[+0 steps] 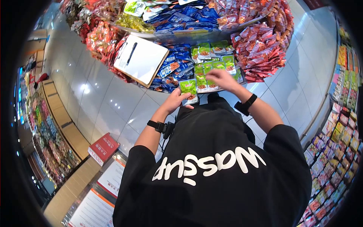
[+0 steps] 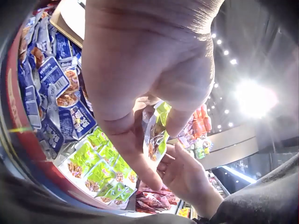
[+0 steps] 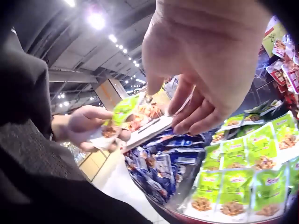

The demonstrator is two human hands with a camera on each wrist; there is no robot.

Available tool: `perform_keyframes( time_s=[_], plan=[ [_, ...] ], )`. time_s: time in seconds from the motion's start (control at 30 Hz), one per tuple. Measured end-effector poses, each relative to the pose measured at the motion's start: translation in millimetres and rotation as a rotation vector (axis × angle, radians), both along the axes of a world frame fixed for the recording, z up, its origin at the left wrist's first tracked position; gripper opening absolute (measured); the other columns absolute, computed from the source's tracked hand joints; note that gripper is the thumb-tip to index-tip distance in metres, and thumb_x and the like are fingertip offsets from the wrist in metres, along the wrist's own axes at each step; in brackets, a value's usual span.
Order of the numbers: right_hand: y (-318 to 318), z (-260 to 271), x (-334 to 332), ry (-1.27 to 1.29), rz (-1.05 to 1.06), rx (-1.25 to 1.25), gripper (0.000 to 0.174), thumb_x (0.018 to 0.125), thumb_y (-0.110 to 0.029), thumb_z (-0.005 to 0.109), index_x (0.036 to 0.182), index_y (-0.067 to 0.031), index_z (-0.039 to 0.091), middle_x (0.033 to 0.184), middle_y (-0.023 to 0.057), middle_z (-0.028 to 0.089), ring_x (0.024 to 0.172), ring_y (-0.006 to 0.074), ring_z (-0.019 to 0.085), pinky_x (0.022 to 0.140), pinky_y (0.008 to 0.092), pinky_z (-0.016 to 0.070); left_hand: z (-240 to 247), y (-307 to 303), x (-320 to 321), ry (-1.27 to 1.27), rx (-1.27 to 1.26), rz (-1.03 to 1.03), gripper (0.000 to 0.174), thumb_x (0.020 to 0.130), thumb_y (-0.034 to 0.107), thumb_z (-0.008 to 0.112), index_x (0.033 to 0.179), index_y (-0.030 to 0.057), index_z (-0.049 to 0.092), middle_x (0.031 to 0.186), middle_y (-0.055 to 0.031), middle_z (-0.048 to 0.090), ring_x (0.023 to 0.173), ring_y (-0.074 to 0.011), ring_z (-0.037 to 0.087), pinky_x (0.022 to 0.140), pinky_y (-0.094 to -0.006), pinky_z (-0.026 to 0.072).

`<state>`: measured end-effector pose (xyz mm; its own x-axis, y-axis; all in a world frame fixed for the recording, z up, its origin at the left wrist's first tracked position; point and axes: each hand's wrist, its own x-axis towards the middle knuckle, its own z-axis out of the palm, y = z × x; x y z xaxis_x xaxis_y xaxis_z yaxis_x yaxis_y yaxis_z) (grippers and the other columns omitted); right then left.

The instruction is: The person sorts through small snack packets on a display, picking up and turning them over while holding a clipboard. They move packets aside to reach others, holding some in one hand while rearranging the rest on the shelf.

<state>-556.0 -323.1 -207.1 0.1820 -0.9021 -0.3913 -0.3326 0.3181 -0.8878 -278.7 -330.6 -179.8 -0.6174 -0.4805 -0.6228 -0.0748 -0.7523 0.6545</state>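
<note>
A green-and-white snack packet (image 1: 188, 90) is pinched between the thumb and fingers of the left hand (image 1: 174, 101), at the near edge of the display. The same packet (image 2: 157, 130) shows edge-on in the left wrist view. Over the rows of green packets (image 3: 236, 186) hovers the right hand (image 3: 201, 60), its fingers bent and apart from the thumb, with no packet visible in it. In the head view the right hand (image 1: 223, 80) is to the right of the held packet, above the green packets (image 1: 207, 68).
Blue packets (image 1: 176, 66) lie left of the green ones, red packets (image 1: 261, 53) to the right. A clipboard (image 1: 140, 60) with paper and a black pen (image 1: 132, 53) rests on the display's left part. Shelves (image 1: 336, 151) stand at far right.
</note>
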Motion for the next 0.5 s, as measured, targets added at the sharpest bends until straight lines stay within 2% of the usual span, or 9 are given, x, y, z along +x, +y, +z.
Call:
perform_keyframes(
  time_s=[0.07,0.17,0.27,0.3,0.33,0.4,0.5],
  plan=[
    [10.9,7.2,22.9,-0.191,0.126,-0.008,0.025,0.092,-0.025,0.069,0.096,-0.0005,0.068,0.090,0.0062,0.071,0.081,0.0107,0.062,0.075,0.0295,0.0492,-2.2,-13.8,-6.3,0.041,0.054,-0.049,0.039,0.100,0.014,0.053,0.136,0.0032,0.043,0.130,-0.0104,0.055,0.116,-0.0230,0.058,0.076,-0.0407,0.0640],
    [17.8,-9.4,36.2,-0.283,-0.039,0.093,0.021,0.093,-0.020,0.067,0.100,0.0002,0.066,0.084,0.0040,0.067,0.077,0.0102,0.061,0.073,0.0276,0.0486,-6.0,-28.6,-14.0,0.064,0.078,-0.132,0.042,0.101,0.017,0.052,0.138,0.0039,0.039,0.131,-0.0138,0.052,0.117,-0.0255,0.058,0.078,-0.0423,0.0634],
    [18.7,-15.4,18.9,-0.313,-0.228,0.142,0.021,0.094,-0.020,0.065,0.098,0.0003,0.066,0.083,0.0030,0.066,0.077,0.0099,0.061,0.071,0.0278,0.0486,-3.0,-38.3,-13.3,-0.117,0.004,-0.380,0.044,0.102,0.020,0.050,0.142,0.0063,0.036,0.131,-0.0152,0.051,0.119,-0.0250,0.057,0.081,-0.0440,0.0617],
    [19.3,-38.5,5.0,-0.124,-0.224,0.031,0.022,0.095,-0.020,0.063,0.099,0.0008,0.067,0.082,0.0043,0.067,0.075,0.0101,0.061,0.068,0.0287,0.0489,-13.0,-38.9,-8.3,-0.145,-0.023,-0.434,0.048,0.103,0.024,0.050,0.144,0.0080,0.033,0.131,-0.0151,0.049,0.118,-0.0245,0.056,0.083,-0.0437,0.0600],
    [16.6,-36.5,-1.6,-0.018,-0.311,0.032,0.023,0.095,-0.020,0.062,0.098,0.0016,0.067,0.080,0.0054,0.067,0.073,0.0110,0.062,0.067,0.0289,0.0493,-14.0,-41.0,-2.7,-0.155,-0.028,-0.453,0.048,0.103,0.025,0.050,0.144,0.0084,0.033,0.133,-0.0151,0.049,0.118,-0.0241,0.056,0.083,-0.0435,0.0595],
    [11.9,-71.0,-20.7,0.076,-0.422,-0.006,0.024,0.093,-0.020,0.064,0.100,0.0026,0.068,0.080,0.0070,0.070,0.074,0.0126,0.064,0.068,0.0289,0.0500,-14.7,-43.7,11.9,-0.178,-0.035,-0.490,0.048,0.103,0.028,0.051,0.144,0.0090,0.034,0.135,-0.0152,0.049,0.118,-0.0235,0.056,0.084,-0.0430,0.0586],
    [-3.7,-69.8,-13.4,0.258,-0.466,-0.052,0.026,0.092,-0.020,0.067,0.103,0.0042,0.069,0.083,0.0050,0.068,0.075,0.0096,0.061,0.068,0.0263,0.0480,-16.6,-45.1,41.9,-0.196,-0.001,-0.507,0.046,0.102,0.030,0.051,0.141,0.0080,0.040,0.139,-0.0146,0.049,0.119,-0.0230,0.055,0.085,-0.0425,0.0579]
  ],
)
